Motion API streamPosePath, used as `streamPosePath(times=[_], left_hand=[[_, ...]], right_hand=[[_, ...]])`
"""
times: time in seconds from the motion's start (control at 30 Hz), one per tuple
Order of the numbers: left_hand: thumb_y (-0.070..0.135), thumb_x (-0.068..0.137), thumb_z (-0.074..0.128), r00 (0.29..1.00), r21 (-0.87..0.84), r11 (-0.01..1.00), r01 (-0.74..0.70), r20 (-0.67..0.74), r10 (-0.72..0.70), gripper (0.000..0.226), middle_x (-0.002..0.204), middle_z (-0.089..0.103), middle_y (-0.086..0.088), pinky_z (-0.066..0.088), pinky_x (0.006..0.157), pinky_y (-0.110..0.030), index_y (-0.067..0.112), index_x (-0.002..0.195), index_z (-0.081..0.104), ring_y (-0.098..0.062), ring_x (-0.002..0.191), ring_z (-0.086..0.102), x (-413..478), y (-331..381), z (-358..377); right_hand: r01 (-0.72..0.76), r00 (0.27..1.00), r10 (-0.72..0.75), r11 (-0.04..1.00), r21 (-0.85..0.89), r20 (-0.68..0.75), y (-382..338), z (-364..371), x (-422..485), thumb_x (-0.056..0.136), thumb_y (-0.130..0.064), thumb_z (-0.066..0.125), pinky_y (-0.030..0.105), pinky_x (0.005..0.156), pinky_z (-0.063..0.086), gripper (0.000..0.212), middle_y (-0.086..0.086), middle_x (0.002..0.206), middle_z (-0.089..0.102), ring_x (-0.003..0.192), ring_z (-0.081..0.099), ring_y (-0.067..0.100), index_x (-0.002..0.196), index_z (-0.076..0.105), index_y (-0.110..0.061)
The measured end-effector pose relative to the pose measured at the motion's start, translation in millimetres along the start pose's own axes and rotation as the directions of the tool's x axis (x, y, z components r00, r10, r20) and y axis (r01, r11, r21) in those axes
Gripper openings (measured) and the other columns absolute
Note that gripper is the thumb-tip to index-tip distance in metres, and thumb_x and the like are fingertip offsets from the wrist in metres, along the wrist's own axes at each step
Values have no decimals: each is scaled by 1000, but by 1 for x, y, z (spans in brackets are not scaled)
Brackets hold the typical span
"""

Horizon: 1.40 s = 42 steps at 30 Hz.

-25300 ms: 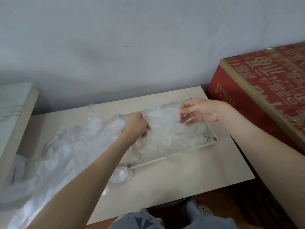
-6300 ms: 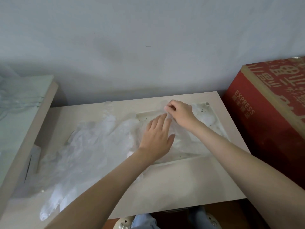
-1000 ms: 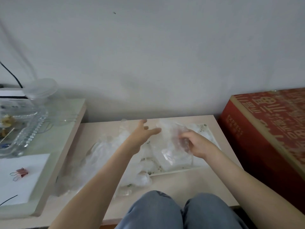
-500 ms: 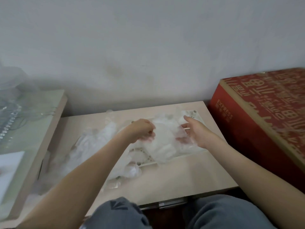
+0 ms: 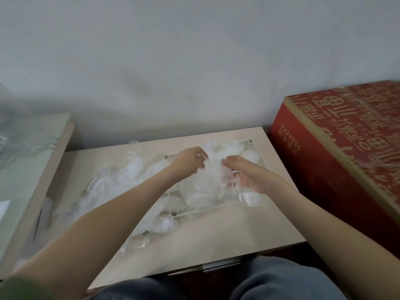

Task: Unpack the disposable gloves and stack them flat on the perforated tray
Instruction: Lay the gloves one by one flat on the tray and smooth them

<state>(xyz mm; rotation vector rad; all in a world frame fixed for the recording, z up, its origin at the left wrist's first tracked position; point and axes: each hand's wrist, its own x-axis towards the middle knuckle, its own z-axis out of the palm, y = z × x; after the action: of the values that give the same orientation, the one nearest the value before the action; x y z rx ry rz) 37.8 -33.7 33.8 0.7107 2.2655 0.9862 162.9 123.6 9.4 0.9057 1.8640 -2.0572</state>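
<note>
A clear plastic pack of disposable gloves (image 5: 205, 187) hangs just over the white perforated tray (image 5: 249, 142) on the low beige table. My left hand (image 5: 190, 158) pinches the pack's upper edge with curled fingers. My right hand (image 5: 249, 174) holds the pack's right side, palm turned toward it. More thin transparent gloves (image 5: 116, 182) lie spread over the table left of the tray, and a few loose ones (image 5: 162, 224) lie past the tray's front left corner. Much of the tray's floor is hidden under plastic.
A large red carton (image 5: 337, 156) stands right against the table's right side. A taller side surface (image 5: 28, 161) with clear plastic items sits at the left. The grey wall rises close behind. My knees are at the table's front edge (image 5: 216, 265).
Both hands have drawn closer together on the pack over the tray. My left hand now pinches its top edge, and my right hand has turned palm-in against its right side.
</note>
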Motion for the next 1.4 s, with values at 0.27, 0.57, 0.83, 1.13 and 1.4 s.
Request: streamPosePath(times=[0.27, 0.57, 0.83, 1.13, 1.4], left_hand=[[24, 98, 36, 988, 161, 986, 38, -151, -14, 36, 73, 66, 0, 32, 51, -17, 8, 93, 67, -17, 79, 55, 16, -4, -1], [16, 92, 43, 990, 125, 991, 57, -132, -40, 23, 87, 70, -9, 55, 71, -35, 4, 92, 63, -24, 73, 64, 40, -11, 4], [25, 97, 37, 984, 332, 943, 29, -178, 32, 27, 86, 61, -10, 40, 64, -33, 7, 96, 56, -30, 81, 54, 47, -16, 18], [31, 95, 46, 980, 173, 983, -65, -175, 96, 28, 58, 50, 1, 42, 60, -35, 11, 84, 61, -22, 62, 48, 47, -9, 29], [33, 97, 44, 994, 28, 994, -107, -35, 108, 33, 62, 60, 6, 35, 55, -21, 11, 81, 62, -5, 57, 47, 42, -12, 28]], right_hand=[[37, 999, -36, 951, -306, 10, -12, 0, 8, 70, -46, 80, 32, 99, 39, 99, -4, 121, 55, 118, 51, 19, 144, 14, -37], [87, 969, -196, 840, -535, -149, -13, 1, 30, 85, -6, 52, 26, 72, 45, 16, 2, 83, 67, 74, 59, 14, 94, 59, -17], [96, 942, -271, 781, -617, -196, -18, -14, 38, 88, -16, 60, 29, 76, 48, 19, 0, 93, 61, 85, 59, 15, 107, 57, -15], [121, 864, -503, 154, -981, 28, -23, 17, 49, 92, -54, 49, 36, 103, 18, 42, -6, 118, 60, 121, 44, 17, 116, 57, -20], [82, 857, -514, 77, -994, 31, -25, 20, 58, 91, -32, 51, 36, 96, 20, 22, -1, 113, 53, 119, 41, 20, 109, 60, -22]])
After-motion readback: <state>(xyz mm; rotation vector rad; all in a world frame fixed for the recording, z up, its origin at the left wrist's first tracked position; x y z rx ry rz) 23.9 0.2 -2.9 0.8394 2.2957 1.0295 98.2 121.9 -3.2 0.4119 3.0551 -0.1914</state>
